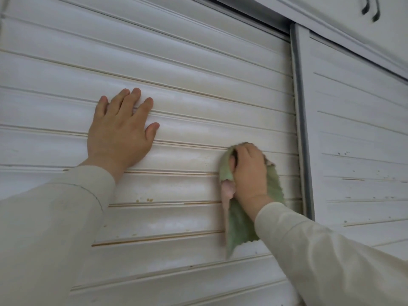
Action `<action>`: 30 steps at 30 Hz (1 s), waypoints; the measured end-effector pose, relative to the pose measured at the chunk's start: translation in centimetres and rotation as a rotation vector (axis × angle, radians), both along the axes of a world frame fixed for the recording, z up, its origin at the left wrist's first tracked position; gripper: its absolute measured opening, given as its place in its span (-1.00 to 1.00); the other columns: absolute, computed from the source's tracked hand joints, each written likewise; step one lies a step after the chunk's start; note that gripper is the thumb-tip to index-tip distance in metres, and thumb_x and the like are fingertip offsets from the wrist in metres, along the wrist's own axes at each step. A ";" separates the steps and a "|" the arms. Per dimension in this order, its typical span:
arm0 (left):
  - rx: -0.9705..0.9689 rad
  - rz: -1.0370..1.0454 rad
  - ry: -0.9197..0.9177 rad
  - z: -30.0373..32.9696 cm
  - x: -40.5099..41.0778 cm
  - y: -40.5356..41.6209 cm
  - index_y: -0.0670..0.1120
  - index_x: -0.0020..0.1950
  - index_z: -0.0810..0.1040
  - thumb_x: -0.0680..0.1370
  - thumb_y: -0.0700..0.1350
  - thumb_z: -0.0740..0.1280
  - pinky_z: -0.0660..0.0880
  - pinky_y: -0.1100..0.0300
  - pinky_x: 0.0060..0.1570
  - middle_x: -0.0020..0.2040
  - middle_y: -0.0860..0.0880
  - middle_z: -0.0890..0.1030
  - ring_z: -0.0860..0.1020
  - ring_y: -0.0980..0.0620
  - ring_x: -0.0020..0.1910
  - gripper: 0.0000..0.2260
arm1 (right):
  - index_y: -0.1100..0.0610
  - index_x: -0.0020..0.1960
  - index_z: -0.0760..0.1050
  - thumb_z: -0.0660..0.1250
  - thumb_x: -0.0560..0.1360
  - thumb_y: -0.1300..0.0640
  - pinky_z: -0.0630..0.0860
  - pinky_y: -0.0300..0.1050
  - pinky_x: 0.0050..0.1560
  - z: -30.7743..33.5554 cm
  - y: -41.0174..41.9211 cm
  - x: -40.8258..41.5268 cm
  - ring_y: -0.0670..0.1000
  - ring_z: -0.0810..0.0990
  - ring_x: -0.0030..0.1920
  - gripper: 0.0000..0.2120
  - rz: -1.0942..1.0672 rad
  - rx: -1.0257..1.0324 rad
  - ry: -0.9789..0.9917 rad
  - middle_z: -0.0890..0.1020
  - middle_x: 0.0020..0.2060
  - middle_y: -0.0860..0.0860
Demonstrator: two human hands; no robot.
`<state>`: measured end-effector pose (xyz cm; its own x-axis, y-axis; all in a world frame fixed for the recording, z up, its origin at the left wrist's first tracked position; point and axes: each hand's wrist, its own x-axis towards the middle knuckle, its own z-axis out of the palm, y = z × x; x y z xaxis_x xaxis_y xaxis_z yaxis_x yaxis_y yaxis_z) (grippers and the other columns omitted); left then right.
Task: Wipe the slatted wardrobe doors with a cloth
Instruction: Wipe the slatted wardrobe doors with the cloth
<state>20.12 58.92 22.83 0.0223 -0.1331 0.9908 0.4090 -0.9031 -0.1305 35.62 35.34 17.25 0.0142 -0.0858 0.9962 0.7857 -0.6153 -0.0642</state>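
1. cloth [239,226], green, held against the near slatted door [198,89] close to its right edge, its tail hanging down.
2. right hand [248,171]: fingers curled round the bunched top of the cloth.
3. left hand [120,131]: fingers spread, palm flat on the slats, mid-door.
4. second door [357,129] sits behind a grey edge strip [301,120].

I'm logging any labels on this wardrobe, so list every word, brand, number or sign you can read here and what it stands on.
None: no readable text in this view.
Slatted wardrobe door: bare white slats, no label.
Second door: only dark specks, no writing.
Green cloth held by the right hand: no tag or print visible.
Left hand lies flat on the slats, sleeves unmarked.
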 end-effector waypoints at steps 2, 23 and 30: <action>0.002 -0.012 -0.005 -0.1 -0.1 -0.2 -0.04 0.52 0.33 0.64 0.12 0.16 0.09 -0.23 0.48 0.54 -0.13 0.29 0.20 -0.15 0.53 -0.52 | 0.26 -0.01 0.58 0.17 0.45 0.07 0.37 0.04 0.15 -0.2 2.5 -2.3 0.24 0.55 0.01 -0.68 0.018 -0.104 -0.065 0.60 -0.05 0.21; -0.015 0.004 0.028 -0.1 1.9 -2.7 -0.03 0.52 0.33 0.63 0.13 0.16 0.10 -0.22 0.49 0.55 -0.13 0.29 0.20 -0.16 0.53 -0.51 | 0.26 0.03 0.62 0.17 0.45 0.12 0.43 0.02 0.24 -0.3 3.2 -2.9 0.18 0.54 0.06 -0.67 0.093 -0.090 -0.054 0.63 -0.02 0.16; -0.024 -0.006 0.053 -0.1 2.4 -3.6 -0.02 0.52 0.33 0.64 0.12 0.15 0.09 -0.20 0.50 0.55 -0.13 0.28 0.21 -0.16 0.54 -0.52 | 0.29 0.08 0.61 0.12 0.45 0.21 0.49 0.09 0.15 0.4 2.7 -2.1 0.20 0.55 0.01 -0.64 0.114 -0.252 -0.146 0.62 -0.01 0.16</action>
